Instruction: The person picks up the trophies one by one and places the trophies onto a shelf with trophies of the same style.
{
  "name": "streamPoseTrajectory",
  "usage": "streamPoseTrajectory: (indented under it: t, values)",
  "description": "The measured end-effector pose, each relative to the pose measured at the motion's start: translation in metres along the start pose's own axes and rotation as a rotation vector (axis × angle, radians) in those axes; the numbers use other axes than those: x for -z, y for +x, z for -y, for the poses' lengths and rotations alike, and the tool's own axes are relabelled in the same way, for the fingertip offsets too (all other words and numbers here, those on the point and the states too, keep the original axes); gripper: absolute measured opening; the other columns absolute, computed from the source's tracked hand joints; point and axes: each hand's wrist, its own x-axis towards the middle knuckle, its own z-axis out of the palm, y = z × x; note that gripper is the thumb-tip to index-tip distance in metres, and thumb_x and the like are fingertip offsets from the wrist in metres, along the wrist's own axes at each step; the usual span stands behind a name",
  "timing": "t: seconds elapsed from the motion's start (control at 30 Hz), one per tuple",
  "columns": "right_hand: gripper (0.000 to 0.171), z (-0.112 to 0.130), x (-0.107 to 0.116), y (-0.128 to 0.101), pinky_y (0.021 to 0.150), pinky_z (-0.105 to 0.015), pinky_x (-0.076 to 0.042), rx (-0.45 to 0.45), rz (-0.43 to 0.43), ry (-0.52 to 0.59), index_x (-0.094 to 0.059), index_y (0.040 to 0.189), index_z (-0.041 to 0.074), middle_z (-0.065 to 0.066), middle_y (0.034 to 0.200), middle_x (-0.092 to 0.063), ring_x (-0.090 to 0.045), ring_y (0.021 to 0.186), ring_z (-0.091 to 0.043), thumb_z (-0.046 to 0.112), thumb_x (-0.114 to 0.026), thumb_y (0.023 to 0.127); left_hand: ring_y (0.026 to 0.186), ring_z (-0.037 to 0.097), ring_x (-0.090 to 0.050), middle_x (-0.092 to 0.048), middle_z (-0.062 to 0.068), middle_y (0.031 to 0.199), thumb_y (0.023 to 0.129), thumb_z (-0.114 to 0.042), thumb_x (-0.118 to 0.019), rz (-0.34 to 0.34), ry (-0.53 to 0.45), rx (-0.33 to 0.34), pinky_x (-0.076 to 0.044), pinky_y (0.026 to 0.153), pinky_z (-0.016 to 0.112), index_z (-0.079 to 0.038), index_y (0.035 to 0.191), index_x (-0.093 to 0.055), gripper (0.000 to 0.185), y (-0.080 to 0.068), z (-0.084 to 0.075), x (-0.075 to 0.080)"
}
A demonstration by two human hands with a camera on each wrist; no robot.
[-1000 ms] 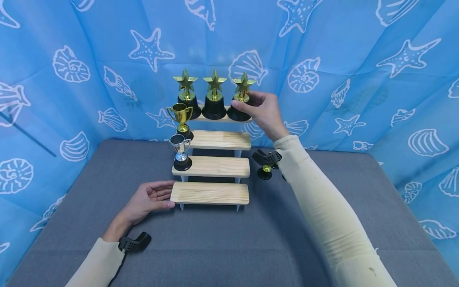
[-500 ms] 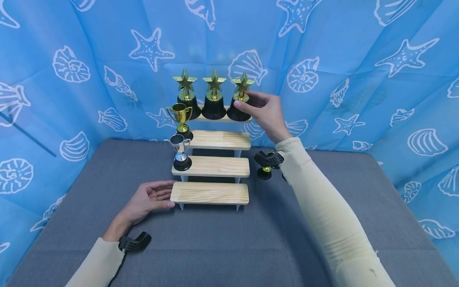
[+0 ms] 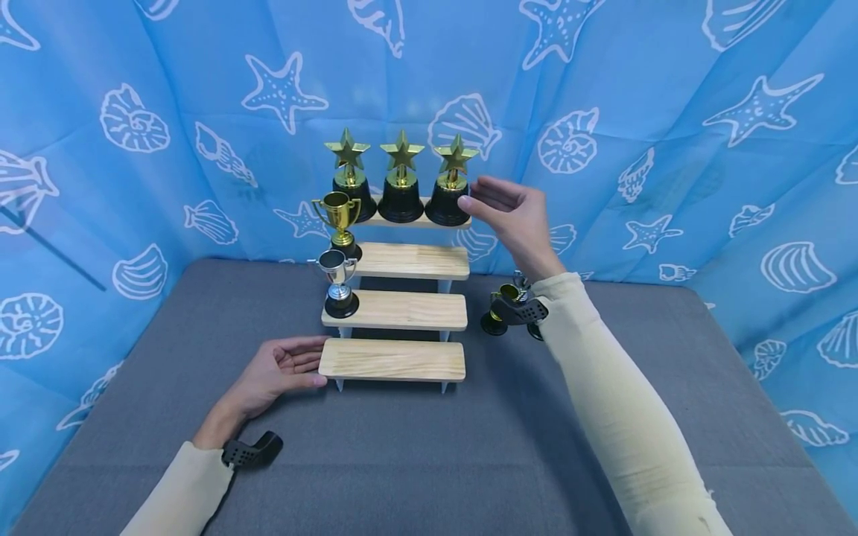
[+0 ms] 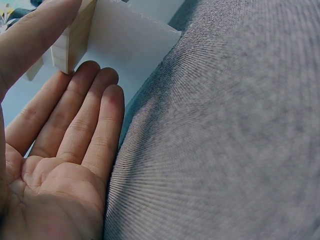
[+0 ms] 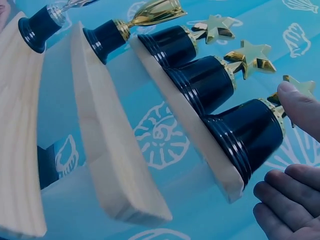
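Observation:
My left hand (image 3: 271,376) touches the left end of the lowest shelf of a wooden tiered stand (image 3: 392,360), its fingers nearly straight. Thumb and fingertips lie around that shelf's end (image 4: 75,47) in the left wrist view. Beside the top shelf, my right hand (image 3: 512,212) is spread and holds nothing. Its thumb is close to the rightmost star trophy (image 3: 447,202); contact is hard to tell. Two more star trophies, the middle one (image 3: 401,202) and the left one (image 3: 350,186), stand upright in the same row, gold stars on black bases.
A gold cup trophy (image 3: 340,214) stands at the second shelf's left end, a silver cup trophy (image 3: 337,269) on the third. More small trophies (image 3: 494,324) stand on the grey table (image 3: 402,469) right of the stand, partly hidden by my right wrist. A blue curtain (image 3: 643,89) hangs behind.
My right hand has let go of the rightmost star trophy and moved slightly right and down, its fingers opening. That trophy stays on the top shelf. The left hand has not moved.

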Motion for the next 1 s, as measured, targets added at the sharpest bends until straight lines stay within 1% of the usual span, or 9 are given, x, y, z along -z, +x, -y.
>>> streamPoseTrajectory:
  t: [0.17, 0.33, 0.47, 0.7, 0.77, 0.93, 1.0]
  values:
    - [0.063, -0.005, 0.008, -0.011, 0.104, -0.032, -0.053, -0.010, -0.004, 0.013, -0.056, 0.141, -0.003, -0.022, 0.138, -0.060, -0.059, 0.128, -0.028, 0.016, -0.082, 0.087, 0.117, 0.013, -0.065, -0.050, 0.036, 0.141, 0.083, 0.009, -0.077, 0.000, -0.004, 0.001, -0.054, 0.100, 0.030, 0.020, 0.142, -0.040, 0.070, 0.000, 0.000, 0.000]
    - [0.062, -0.011, 0.016, -0.022, 0.103, -0.032, -0.053, -0.007, -0.004, -0.004, -0.055, 0.142, -0.003, -0.023, 0.140, -0.059, -0.058, 0.129, -0.029, 0.016, -0.081, 0.088, 0.118, 0.013, -0.065, -0.051, 0.035, 0.140, 0.083, 0.009, -0.077, -0.002, -0.004, -0.001, -0.054, 0.100, 0.030, 0.020, 0.141, -0.041, 0.070, 0.000, 0.000, 0.000]
    - [0.062, -0.013, 0.020, -0.032, 0.102, -0.032, -0.054, -0.005, -0.017, -0.023, -0.055, 0.142, -0.002, -0.021, 0.138, -0.060, -0.059, 0.128, -0.028, 0.016, -0.081, 0.088, 0.118, 0.014, -0.065, -0.053, 0.033, 0.139, 0.083, 0.010, -0.077, -0.007, -0.001, -0.004, -0.054, 0.100, 0.030, 0.020, 0.141, -0.041, 0.069, 0.000, 0.000, 0.000]
    - [0.058, -0.012, 0.025, -0.048, 0.101, -0.031, -0.055, 0.007, -0.019, -0.036, -0.055, 0.140, -0.005, -0.018, 0.136, -0.063, -0.059, 0.128, -0.028, 0.013, -0.079, 0.090, 0.118, 0.013, -0.064, -0.050, 0.037, 0.140, 0.084, 0.010, -0.076, 0.006, 0.009, -0.011, -0.054, 0.100, 0.030, 0.020, 0.142, -0.040, 0.069, 0.000, 0.000, 0.000]
    - [0.057, -0.013, 0.027, -0.053, 0.100, -0.030, -0.055, 0.013, -0.022, -0.052, -0.056, 0.140, -0.005, -0.018, 0.136, -0.063, -0.060, 0.127, -0.027, 0.013, -0.079, 0.090, 0.118, 0.014, -0.065, -0.051, 0.036, 0.140, 0.083, 0.010, -0.076, 0.005, 0.007, -0.009, -0.054, 0.100, 0.030, 0.020, 0.142, -0.040, 0.069, 0.000, 0.000, 0.001]
    - [0.055, -0.015, 0.030, -0.066, 0.101, -0.029, -0.054, 0.014, -0.039, -0.107, -0.059, 0.139, -0.001, -0.016, 0.134, -0.065, -0.061, 0.126, -0.025, 0.015, -0.080, 0.090, 0.118, 0.014, -0.065, -0.053, 0.033, 0.140, 0.083, 0.009, -0.077, 0.003, 0.001, -0.003, -0.054, 0.100, 0.030, 0.020, 0.142, -0.040, 0.070, 0.000, 0.001, 0.001]
    - [0.055, -0.015, 0.031, -0.071, 0.101, -0.028, -0.054, 0.016, -0.039, -0.118, -0.060, 0.139, 0.000, -0.016, 0.134, -0.065, -0.061, 0.126, -0.025, 0.015, -0.080, 0.090, 0.118, 0.014, -0.065, -0.052, 0.034, 0.140, 0.084, 0.009, -0.077, 0.002, 0.002, -0.001, -0.054, 0.100, 0.030, 0.020, 0.142, -0.041, 0.069, 0.000, 0.001, 0.001]
